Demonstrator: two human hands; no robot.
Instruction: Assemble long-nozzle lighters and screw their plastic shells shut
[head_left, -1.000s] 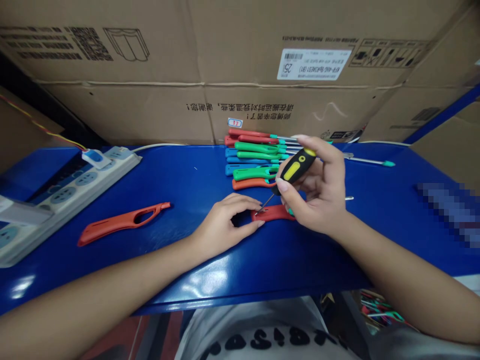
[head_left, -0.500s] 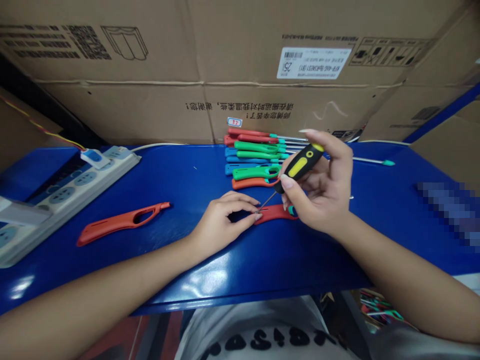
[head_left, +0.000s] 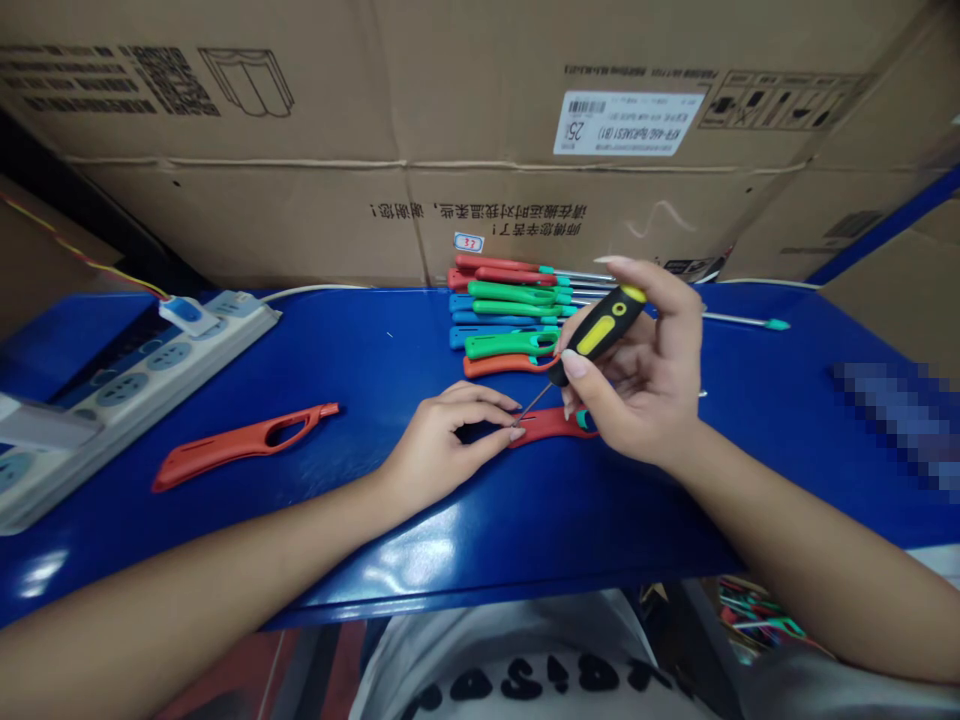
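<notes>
My right hand (head_left: 645, 370) is wrapped round the black-and-yellow handle of a screwdriver (head_left: 598, 337), which tilts down to the left. Its thin shaft reaches the left end of a red long-nosed lighter (head_left: 546, 427) lying on the blue table. At that same end, my left hand (head_left: 442, 440) pinches the lighter between thumb and fingers, close around the screwdriver tip. Whether a screw sits under the tip is too small to tell. My right hand hides the lighter's other end. Off to the left lies an empty red lighter shell half (head_left: 240, 447), apart from both hands.
Several red, green and blue lighters (head_left: 510, 345) lie stacked behind my hands against a cardboard sheet (head_left: 300, 220). A white power strip (head_left: 150, 385) with plugs runs along the left. Below the table's right front, a box holds more lighter parts (head_left: 761, 610).
Hardly anything differs. The screwdriver stays at the lighter's left end, and both hands keep their grip with only a very slight shift.
</notes>
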